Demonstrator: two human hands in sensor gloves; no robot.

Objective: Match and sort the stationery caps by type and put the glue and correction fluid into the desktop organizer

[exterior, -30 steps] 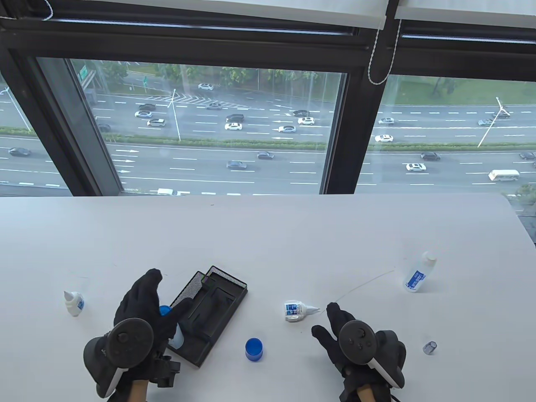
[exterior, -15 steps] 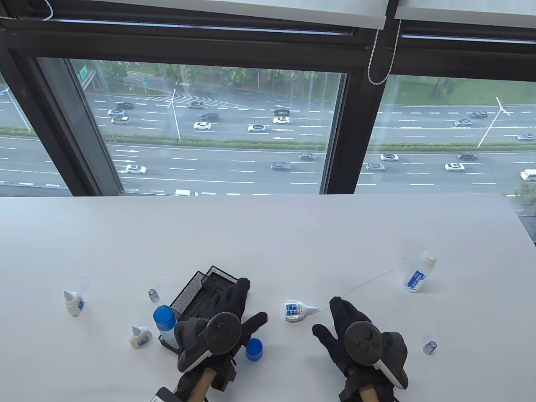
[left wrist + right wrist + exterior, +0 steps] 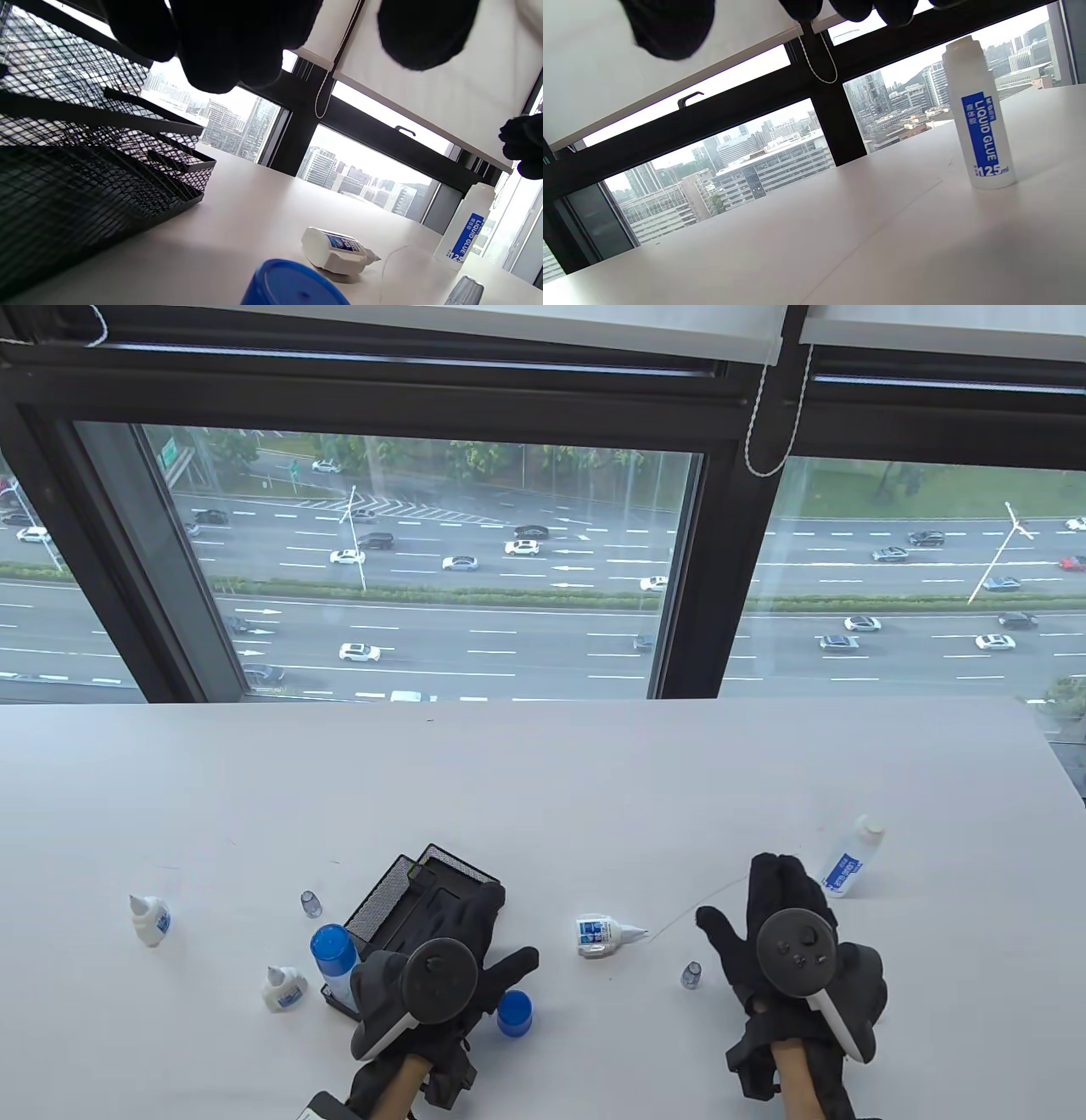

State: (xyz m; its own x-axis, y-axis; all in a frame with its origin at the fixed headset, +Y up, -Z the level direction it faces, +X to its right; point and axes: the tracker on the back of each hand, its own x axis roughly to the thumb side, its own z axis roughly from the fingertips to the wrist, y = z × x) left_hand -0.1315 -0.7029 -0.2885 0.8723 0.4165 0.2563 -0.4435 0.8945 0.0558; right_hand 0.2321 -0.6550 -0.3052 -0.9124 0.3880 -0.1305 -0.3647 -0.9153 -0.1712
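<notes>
Landmark: black mesh organizer [image 3: 399, 891], lying low on the white table [image 3: 543, 780], long axis running diagonally from near-left to far-right. What its compartments hold cannot be told; the left hand covers its near end.

- Small glue bottle [image 3: 604, 937] — right of the organizer, on its side, long axis left-right, nozzle pointing right, away from the organizer.
- Liquid glue bottle [image 3: 848, 861] — far right of the organizer, upright, uncapped top up, blue label facing the near side.
- Blue-capped bottle [image 3: 333, 953] — touching the organizer's near-left corner, upright, cap up.
- Two small white bottles — one [image 3: 282, 987] just left of the organizer's near corner, one [image 3: 150, 920] well to its left; both upright, nozzles up.
- Blue cap [image 3: 514, 1013] — just right of the organizer's near end, open side down.
- Clear caps — one [image 3: 311, 903] just left of the organizer, one [image 3: 691, 974] well to its right, both standing upright.
- Left hand [image 3: 462, 954] — fingers straight and spread, lying over the organizer's near-right part, thumb reaching toward the blue cap; holds nothing.
- Right hand [image 3: 776, 933] — well right of the organizer, fingers extended toward the liquid glue bottle, thumb spread out to the left; holds nothing, clear cap just beside it.
</notes>
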